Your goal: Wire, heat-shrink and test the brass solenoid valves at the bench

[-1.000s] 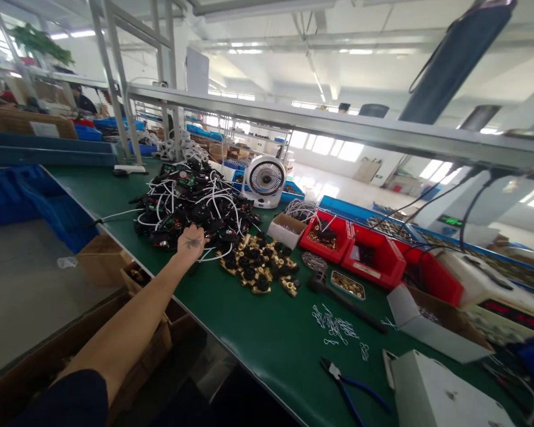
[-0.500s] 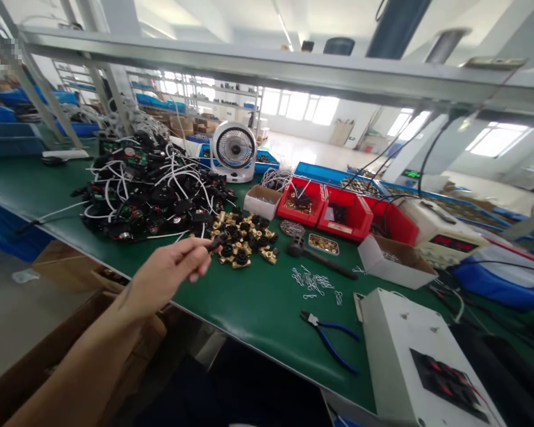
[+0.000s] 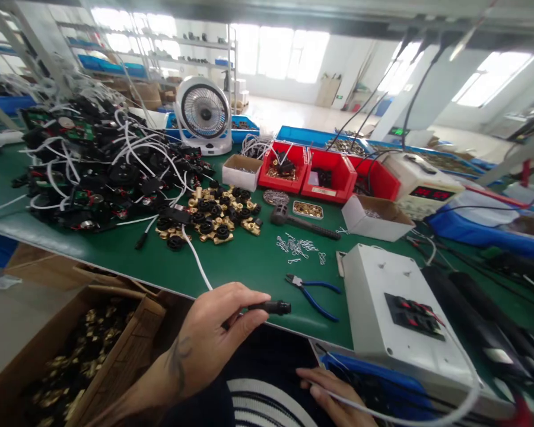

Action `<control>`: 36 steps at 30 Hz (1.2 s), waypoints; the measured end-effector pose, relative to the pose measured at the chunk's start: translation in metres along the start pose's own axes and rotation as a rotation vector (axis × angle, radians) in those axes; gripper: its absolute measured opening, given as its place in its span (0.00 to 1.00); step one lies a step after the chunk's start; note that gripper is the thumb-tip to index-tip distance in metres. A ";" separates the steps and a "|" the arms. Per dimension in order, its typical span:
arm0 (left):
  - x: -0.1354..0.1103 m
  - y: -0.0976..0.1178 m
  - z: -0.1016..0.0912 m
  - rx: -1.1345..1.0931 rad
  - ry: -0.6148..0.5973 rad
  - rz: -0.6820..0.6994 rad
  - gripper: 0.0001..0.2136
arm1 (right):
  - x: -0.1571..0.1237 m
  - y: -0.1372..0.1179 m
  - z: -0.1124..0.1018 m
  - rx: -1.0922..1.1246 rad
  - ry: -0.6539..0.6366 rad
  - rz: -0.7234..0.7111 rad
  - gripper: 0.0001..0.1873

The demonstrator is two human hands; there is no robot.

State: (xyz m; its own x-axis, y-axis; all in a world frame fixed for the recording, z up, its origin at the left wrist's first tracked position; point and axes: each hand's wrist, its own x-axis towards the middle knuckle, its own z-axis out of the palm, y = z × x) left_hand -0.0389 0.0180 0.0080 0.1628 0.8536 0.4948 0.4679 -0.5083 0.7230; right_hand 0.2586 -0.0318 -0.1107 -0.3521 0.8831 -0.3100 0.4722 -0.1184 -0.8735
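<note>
My left hand (image 3: 216, 341) is closed around a black plug (image 3: 271, 307) on the end of a white cable (image 3: 194, 256). The cable runs back across the green bench (image 3: 244, 264) to a big tangle of black parts and white wires (image 3: 93, 166). My right hand (image 3: 333, 397) rests low by my lap, fingers curled on a thin white wire (image 3: 427, 418) that loops up toward a white box with red switches (image 3: 396, 311). A heap of brass fittings with black caps (image 3: 213, 216) lies between the tangle and the bench middle.
Blue-handled pliers (image 3: 314, 289), loose wire clips (image 3: 300, 246) and a black hammer (image 3: 302, 222) lie mid-bench. Red bins (image 3: 324, 178), small cardboard boxes (image 3: 374, 216), a white fan (image 3: 203, 114) and a meter with red digits (image 3: 420, 185) stand behind. A carton of brass parts (image 3: 71, 362) sits below left.
My left hand has drawn back from the pile toward my body, pulling the black plug and its white cable over the bench edge. The view has tilted down; my right hand now shows.
</note>
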 end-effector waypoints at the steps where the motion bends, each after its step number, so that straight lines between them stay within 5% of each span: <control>1: -0.001 0.000 0.002 0.001 0.000 0.006 0.05 | -0.001 -0.010 0.003 -0.002 0.040 -0.012 0.24; 6: -0.003 0.006 0.006 -0.069 -0.054 0.045 0.05 | 0.001 -0.063 0.009 0.108 0.222 -0.258 0.15; 10: -0.003 0.008 0.010 -0.068 -0.074 0.067 0.05 | -0.001 -0.096 0.003 0.264 0.329 -0.459 0.22; 15: -0.006 0.005 0.010 0.022 -0.092 0.036 0.07 | -0.003 -0.121 -0.002 0.411 0.315 -0.392 0.30; 21: -0.004 0.006 0.013 -0.043 -0.098 0.076 0.05 | 0.001 -0.133 0.000 0.628 0.439 -0.393 0.05; 27: -0.006 0.005 0.018 -0.075 -0.020 0.071 0.04 | -0.001 -0.135 0.007 0.545 0.533 -0.439 0.06; 36: -0.007 0.004 0.021 -0.140 0.007 0.086 0.06 | 0.013 -0.142 0.016 0.807 0.494 -0.398 0.04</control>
State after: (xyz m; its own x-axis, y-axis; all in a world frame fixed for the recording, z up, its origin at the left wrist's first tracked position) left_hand -0.0199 0.0128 -0.0026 0.1905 0.8056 0.5611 0.3265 -0.5910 0.7376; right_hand 0.1742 -0.0108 0.0034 0.0936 0.9918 0.0869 -0.3543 0.1147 -0.9281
